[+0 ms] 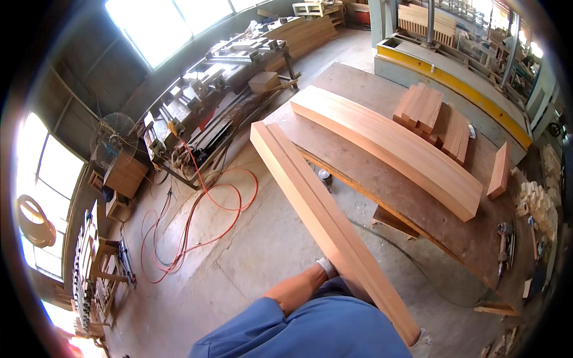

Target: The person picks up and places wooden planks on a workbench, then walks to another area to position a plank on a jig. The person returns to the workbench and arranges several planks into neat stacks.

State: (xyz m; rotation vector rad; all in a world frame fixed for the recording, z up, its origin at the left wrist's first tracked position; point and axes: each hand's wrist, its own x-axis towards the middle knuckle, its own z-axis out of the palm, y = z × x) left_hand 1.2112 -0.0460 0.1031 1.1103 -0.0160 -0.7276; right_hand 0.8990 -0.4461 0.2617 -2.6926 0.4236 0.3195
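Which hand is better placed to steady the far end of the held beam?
Probably the left hand: its forearm meets the beam farther along, closer to the far end, though its fingers are hidden. The right hand seems to be at the near end, where only a pale patch shows.

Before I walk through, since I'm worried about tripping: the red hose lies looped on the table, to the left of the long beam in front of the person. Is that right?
Not quite: the head view shows the red hose looped on the floor, not on the table. It is left of the long beam.
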